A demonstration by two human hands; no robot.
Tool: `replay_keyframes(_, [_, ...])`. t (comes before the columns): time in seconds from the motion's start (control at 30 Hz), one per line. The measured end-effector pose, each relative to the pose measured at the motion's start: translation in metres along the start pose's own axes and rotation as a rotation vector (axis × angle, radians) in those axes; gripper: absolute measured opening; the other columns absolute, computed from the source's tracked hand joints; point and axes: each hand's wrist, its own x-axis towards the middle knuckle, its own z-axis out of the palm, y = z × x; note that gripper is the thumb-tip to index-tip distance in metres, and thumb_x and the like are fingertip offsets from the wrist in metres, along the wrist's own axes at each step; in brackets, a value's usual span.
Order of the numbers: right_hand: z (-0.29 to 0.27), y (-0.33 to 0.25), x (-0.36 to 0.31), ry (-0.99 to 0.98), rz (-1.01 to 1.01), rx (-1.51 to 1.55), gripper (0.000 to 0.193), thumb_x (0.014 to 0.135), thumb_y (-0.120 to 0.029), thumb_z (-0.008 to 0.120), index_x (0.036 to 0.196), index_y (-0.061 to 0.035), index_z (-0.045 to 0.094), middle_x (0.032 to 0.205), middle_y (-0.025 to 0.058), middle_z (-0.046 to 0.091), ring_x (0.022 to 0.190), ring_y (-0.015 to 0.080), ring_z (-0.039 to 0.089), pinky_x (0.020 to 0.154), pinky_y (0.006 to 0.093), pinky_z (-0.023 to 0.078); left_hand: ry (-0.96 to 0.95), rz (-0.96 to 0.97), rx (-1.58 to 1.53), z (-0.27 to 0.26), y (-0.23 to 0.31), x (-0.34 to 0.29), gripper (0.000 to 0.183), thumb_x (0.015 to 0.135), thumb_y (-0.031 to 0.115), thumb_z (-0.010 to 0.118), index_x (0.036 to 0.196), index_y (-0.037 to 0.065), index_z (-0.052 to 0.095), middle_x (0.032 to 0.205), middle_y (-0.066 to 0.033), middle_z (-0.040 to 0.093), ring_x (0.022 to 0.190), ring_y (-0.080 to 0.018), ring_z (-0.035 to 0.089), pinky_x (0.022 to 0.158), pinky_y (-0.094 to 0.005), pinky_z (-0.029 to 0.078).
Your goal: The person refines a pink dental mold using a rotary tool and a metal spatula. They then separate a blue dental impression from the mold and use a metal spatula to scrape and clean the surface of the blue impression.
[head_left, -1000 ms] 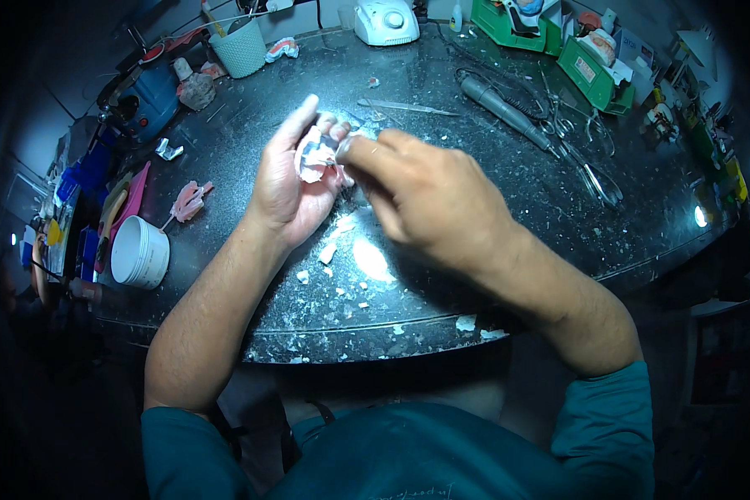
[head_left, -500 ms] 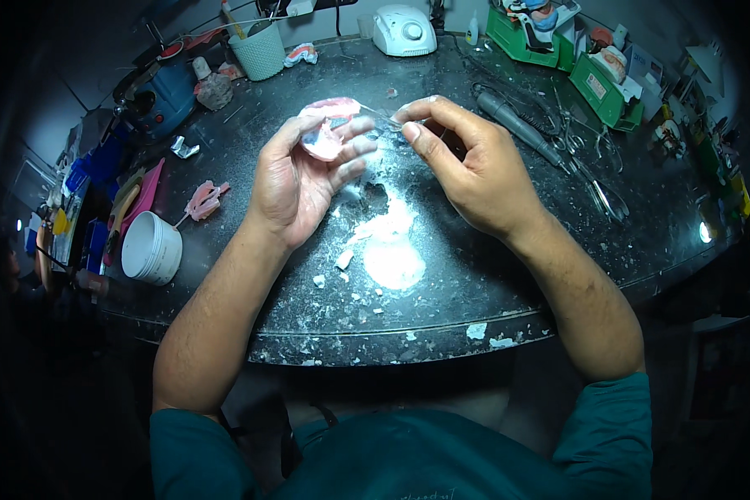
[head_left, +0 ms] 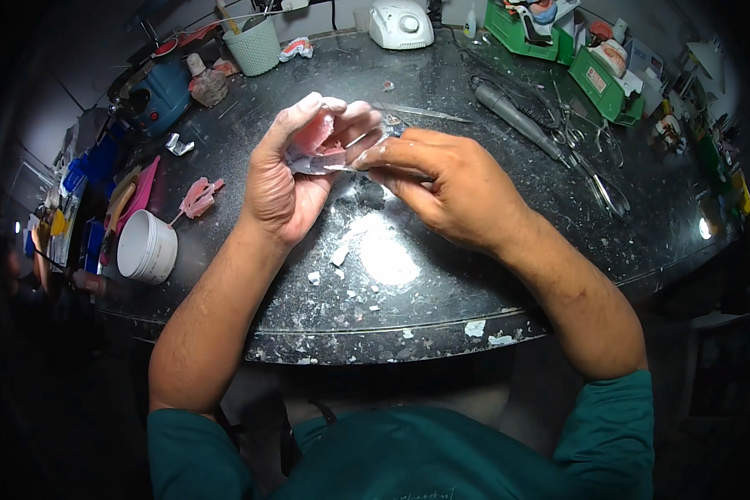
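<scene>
In my raised left hand (head_left: 287,179) rests a pink denture plate (head_left: 315,133) with a greyish-white lower edge. The thumb and curled fingers hold it, and white dust coats the fingertips. My right hand (head_left: 442,179) is closed, knuckles up, close to the plate's lower right edge. A thin pale tip shows between its fingers and that edge; it looks like a slender tool, mostly hidden by the hand. Behind the right hand, a narrow pointed metal blade (head_left: 425,112) lies on the dark worktop (head_left: 442,308).
White plaster crumbs (head_left: 338,255) lie below my hands. At left stand a white tub (head_left: 147,247) and a pink plastic piece (head_left: 198,198). A grey handpiece (head_left: 517,121) and metal pliers (head_left: 606,196) lie right. Behind are a white control box (head_left: 401,25) and green bins (head_left: 602,87).
My right hand has come down and left, to the plate's lower edge. My left hand has turned the plate, showing its pink hollow. The metal blade on the worktop is now in plain sight.
</scene>
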Motion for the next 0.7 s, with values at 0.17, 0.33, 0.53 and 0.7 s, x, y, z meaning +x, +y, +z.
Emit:
replay_keyframes(0.17, [0.000, 0.003, -0.003, -0.081, -0.004, -0.030, 0.016, 0.092, -0.020, 0.066, 0.105, -0.0135, 0.071, 0.094, 0.0104, 0.070, 0.088, 0.0325, 0.070, 0.078, 0.0442, 0.057, -0.004, -0.119, 0.130, -0.027, -0.014, 0.002, 0.033, 0.092, 0.028, 0.069, 0.110, 0.000, 0.066, 0.109, -0.0187, 0.071, 0.107, -0.0290, 0.069, 0.097, -0.0428, 0.055])
replay_keyframes(0.33, [0.012, 0.002, -0.007, -0.071, 0.047, -0.003, 0.019, 0.091, -0.018, 0.064, 0.109, -0.0145, 0.070, 0.096, 0.0110, 0.070, 0.091, 0.0335, 0.070, 0.079, 0.0462, 0.057, -0.014, -0.122, 0.015, -0.029, -0.017, 0.006, 0.029, 0.092, 0.026, 0.069, 0.106, 0.001, 0.065, 0.104, -0.0156, 0.070, 0.101, -0.0267, 0.069, 0.094, -0.0403, 0.056])
replay_keyframes(0.53, [0.020, -0.029, -0.008, -0.133, 0.104, -0.277, 0.030, 0.087, -0.009, 0.062, 0.118, -0.0086, 0.065, 0.098, 0.0154, 0.066, 0.083, 0.0338, 0.072, 0.072, 0.0447, 0.060, 0.083, -0.042, -0.039, -0.023, -0.021, 0.008, 0.023, 0.094, 0.022, 0.067, 0.101, 0.000, 0.064, 0.098, -0.0125, 0.068, 0.095, -0.0238, 0.067, 0.099, -0.0383, 0.054])
replay_keyframes(0.7, [0.028, -0.036, -0.007, -0.083, 0.092, -0.333, 0.020, 0.089, -0.007, 0.059, 0.109, -0.0051, 0.064, 0.096, 0.0179, 0.067, 0.081, 0.0350, 0.072, 0.070, 0.0446, 0.060, 0.145, -0.007, -0.029, -0.020, -0.022, 0.011, 0.022, 0.094, 0.020, 0.067, 0.100, -0.001, 0.064, 0.097, -0.0118, 0.066, 0.092, -0.0222, 0.064, 0.106, -0.0420, 0.050])
